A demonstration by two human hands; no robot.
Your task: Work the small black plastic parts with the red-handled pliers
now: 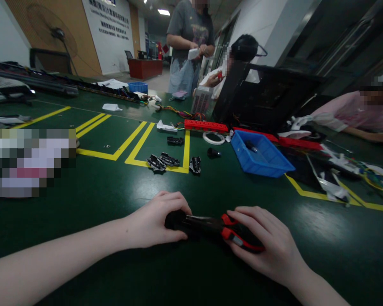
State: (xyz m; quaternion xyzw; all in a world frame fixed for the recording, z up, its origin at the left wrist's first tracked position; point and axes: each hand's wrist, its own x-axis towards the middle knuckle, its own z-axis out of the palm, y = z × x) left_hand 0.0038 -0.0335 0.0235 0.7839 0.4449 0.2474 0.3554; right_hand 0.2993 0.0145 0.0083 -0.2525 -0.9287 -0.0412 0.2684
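Note:
My right hand (pixel 268 242) is wrapped round the red-and-black handles of a pair of pliers (pixel 231 233). The dark jaws of the pliers point left, towards a black rounded part (pixel 175 220) that my left hand (pixel 159 221) grips between thumb and fingers. Jaws and part meet or overlap just beside my left fingertips, where the dark surfaces blend; whether the jaws clamp it I cannot tell. Beyond my hands lie several small black-and-silver parts (pixel 170 159) and a black cylindrical piece (pixel 213 152) on the green table (pixel 121 276).
A blue bin (pixel 261 168) with a black piece inside stands to the right. Behind it are a red strip (pixel 206 125), a white ring (pixel 213 138), wires and a large black panel (pixel 264 93). Yellow tape (pixel 98 154) marks the table. Several people are across it.

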